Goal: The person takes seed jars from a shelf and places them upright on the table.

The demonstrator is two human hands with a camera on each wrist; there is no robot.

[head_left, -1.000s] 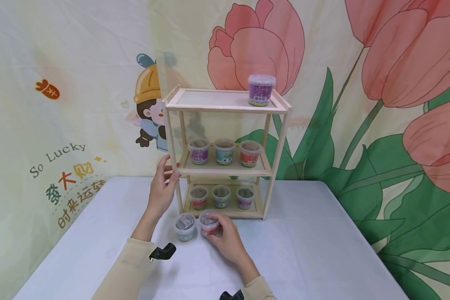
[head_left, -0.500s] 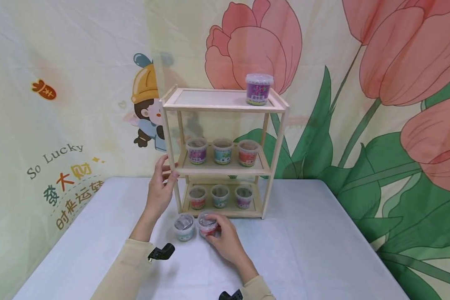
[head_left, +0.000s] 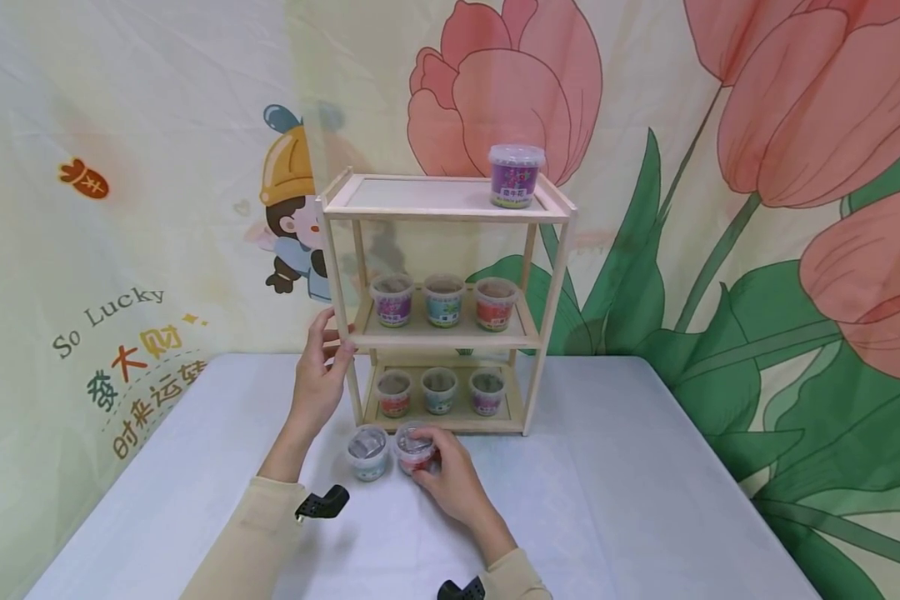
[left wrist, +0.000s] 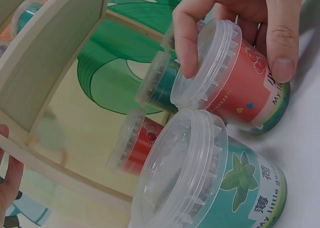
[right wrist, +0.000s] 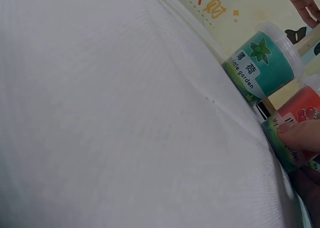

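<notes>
Two small lidded tubs stand on the white table (head_left: 607,500) in front of the wooden shelf rack (head_left: 444,212), touching each other: a red-labelled tub (head_left: 414,450) on the right and a teal-labelled tub (head_left: 367,452) on the left. The right hand (head_left: 450,475) reaches forward from the lower middle of the head view, its forearm in a beige sleeve angled up and to the left, and its fingers are curled round the red-labelled tub; the left wrist view shows the thumb (left wrist: 281,35) pressed along the label and a forefinger hooked over the rim of the clear lid, so the grip is firm on the tub's top and side. The tub rests on the table just before the rack's bottom shelf. The left hand (head_left: 318,379) is raised, wrist bent upward, at the rack's front left post at the level of the middle shelf, its thumb and fingers closed lightly on that post. The teal-labelled tub sits untouched between the two forearms. Three tubs stand in a row on the middle shelf, three more on the bottom shelf, and a purple tub (head_left: 515,175) stands alone at the right end of the top shelf. Behind the rack hangs a backdrop printed with pink tulips and a cartoon figure.
</notes>
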